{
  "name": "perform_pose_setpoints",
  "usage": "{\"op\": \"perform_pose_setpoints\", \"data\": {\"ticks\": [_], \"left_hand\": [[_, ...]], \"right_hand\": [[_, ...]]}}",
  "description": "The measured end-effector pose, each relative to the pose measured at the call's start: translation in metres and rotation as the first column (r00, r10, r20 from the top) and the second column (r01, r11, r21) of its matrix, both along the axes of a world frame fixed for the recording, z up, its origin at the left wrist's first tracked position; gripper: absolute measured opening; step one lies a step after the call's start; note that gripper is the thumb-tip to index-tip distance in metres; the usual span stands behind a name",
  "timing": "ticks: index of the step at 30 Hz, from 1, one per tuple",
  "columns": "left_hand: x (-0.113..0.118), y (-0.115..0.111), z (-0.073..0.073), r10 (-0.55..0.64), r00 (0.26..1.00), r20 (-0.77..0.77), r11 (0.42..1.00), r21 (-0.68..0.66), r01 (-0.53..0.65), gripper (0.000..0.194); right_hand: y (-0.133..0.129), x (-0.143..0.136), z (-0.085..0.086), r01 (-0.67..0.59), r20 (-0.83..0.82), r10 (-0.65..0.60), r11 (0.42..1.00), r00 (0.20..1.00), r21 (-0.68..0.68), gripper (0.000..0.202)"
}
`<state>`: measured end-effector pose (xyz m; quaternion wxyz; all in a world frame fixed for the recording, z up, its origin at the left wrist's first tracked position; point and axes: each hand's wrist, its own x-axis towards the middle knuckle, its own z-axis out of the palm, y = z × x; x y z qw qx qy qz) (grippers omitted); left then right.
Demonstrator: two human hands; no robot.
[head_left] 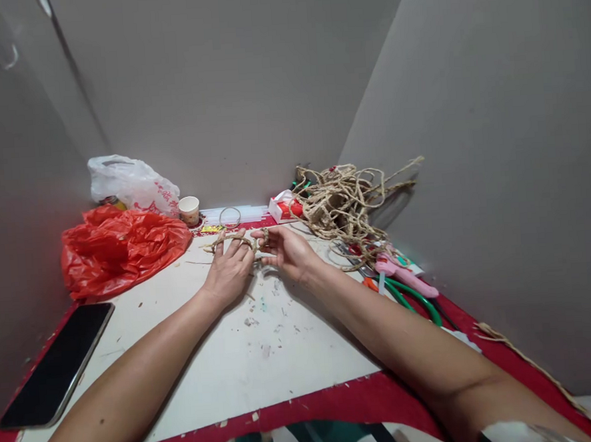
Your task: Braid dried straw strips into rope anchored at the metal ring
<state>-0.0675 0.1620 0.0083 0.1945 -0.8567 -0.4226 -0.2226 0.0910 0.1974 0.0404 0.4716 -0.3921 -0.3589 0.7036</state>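
Note:
Above the white board, my left hand point(231, 271) has its fingers closed on a ring-like loop of straw rope point(247, 240). Part of that loop sticks out past the fingertips on the left. Close beside it, my right hand point(288, 251) faces palm inward with its fingers bent round the rope's other end, near the index finger. The two hands almost meet, and the fingers hide some of the rope between them.
A large tangle of straw rope point(339, 198) lies at the back right, near a pink glue gun point(406, 274) and green tubing point(423, 303). On the left are a red plastic bag point(121, 248), a phone point(59, 365) and a paper cup point(189, 211). Grey walls point(217, 86) enclose the table.

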Motion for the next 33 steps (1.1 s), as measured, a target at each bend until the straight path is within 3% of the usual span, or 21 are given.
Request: {"op": "perform_pose_setpoints", "data": {"ticks": [5, 10, 15, 22, 28, 33], "left_hand": [[0.000, 0.005, -0.004, 0.019, 0.999, -0.039, 0.999, -0.042, -0.020, 0.046], [0.003, 0.009, -0.011, -0.027, 0.996, -0.080, 0.997, -0.070, 0.021, 0.045], [0.010, 0.012, -0.014, -0.104, 0.990, -0.100, 0.989, -0.116, 0.092, 0.030], [0.009, 0.009, -0.009, -0.121, 0.993, -0.010, 0.966, -0.233, 0.115, 0.022], [0.005, 0.010, -0.002, -0.029, 1.000, 0.011, 0.981, -0.192, 0.030, 0.021], [0.002, 0.011, -0.001, 0.000, 1.000, 0.013, 0.994, -0.105, 0.002, 0.023]], "right_hand": [[0.005, 0.004, -0.001, -0.105, 0.285, 0.037, 0.968, 0.958, 0.227, 0.020], [0.008, 0.007, -0.003, -0.304, 0.461, 0.096, 0.864, 0.882, 0.401, 0.012], [0.012, 0.009, -0.010, -0.293, 0.573, -0.055, 0.817, 0.818, 0.497, 0.007], [0.013, 0.016, 0.004, -0.337, 0.601, 0.076, 0.880, 0.796, 0.335, 0.013], [0.017, 0.020, 0.013, -0.163, 0.328, 0.104, 0.974, 0.939, 0.156, 0.010], [0.023, 0.021, 0.011, -0.110, 0.270, 0.081, 0.990, 0.960, 0.093, 0.008]]}}
